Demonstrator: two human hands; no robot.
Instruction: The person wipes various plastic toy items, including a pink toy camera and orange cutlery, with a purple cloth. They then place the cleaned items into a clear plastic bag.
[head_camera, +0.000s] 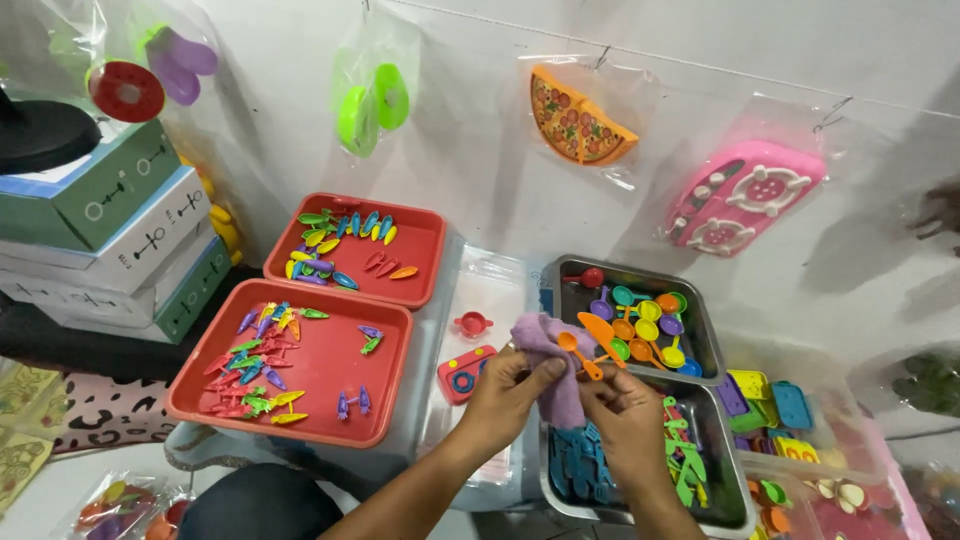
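The person's left hand (505, 392) pinches a soft lilac cloth (552, 368) between thumb and fingers, and the right hand (625, 412) grips the same cloth from the other side while also holding a small orange plastic toy spoon (578, 354) at its handle. The spoon's bowl points up and away from the hands, against the cloth. Both hands hover over a grey metal tray (735, 500) of blue and green plastic pieces. Just beyond it sits a second grey metal tray (705, 335) filled with coloured toy spoons and spatulas. To the left lie two red square plastic trays (395, 330) scattered with small coloured toy pieces. Between them a red toy camera (464, 374) rests on clear plastic bags. Bagged toys hang on the white wall (480, 150) behind, and stacked cardboard boxes (130, 245) stand at far left.
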